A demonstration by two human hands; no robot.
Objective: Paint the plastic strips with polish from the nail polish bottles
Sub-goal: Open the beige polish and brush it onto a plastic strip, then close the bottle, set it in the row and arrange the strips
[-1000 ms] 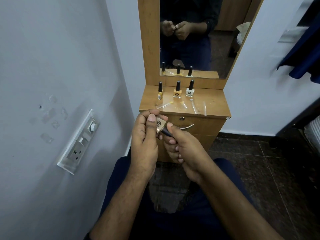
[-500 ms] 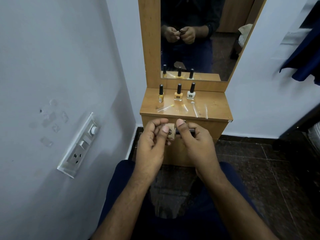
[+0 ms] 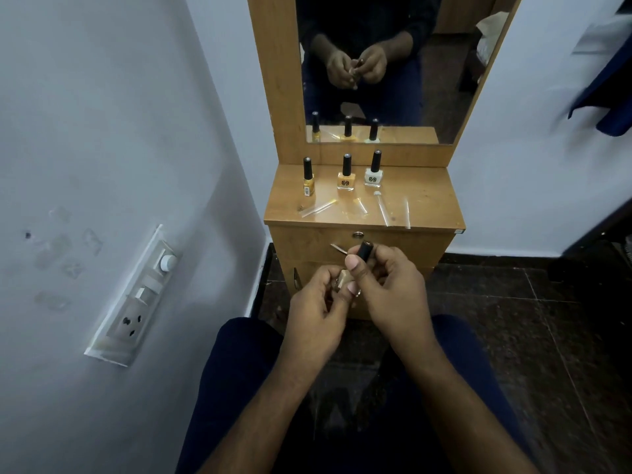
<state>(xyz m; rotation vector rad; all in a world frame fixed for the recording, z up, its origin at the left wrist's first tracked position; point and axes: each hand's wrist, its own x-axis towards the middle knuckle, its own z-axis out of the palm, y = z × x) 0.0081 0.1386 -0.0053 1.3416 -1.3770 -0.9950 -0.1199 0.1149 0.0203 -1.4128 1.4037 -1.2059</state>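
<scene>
i see my left hand (image 3: 318,302) curled round a small beige bottle (image 3: 343,279) above my lap, in front of the dresser (image 3: 427,196). my right hand (image 3: 393,285) pinches its black cap (image 3: 364,250), tilted up and away. three more bottles (image 3: 345,174) stand upright in a row on the dresser top, with clear strips (image 3: 383,212) lying just in front.

We note a wooden dresser top (image 3: 427,196); three nail polish bottles (image 3: 345,172) nearest the mirror (image 3: 386,63); clear plastic strips (image 3: 383,210) farther out.
</scene>
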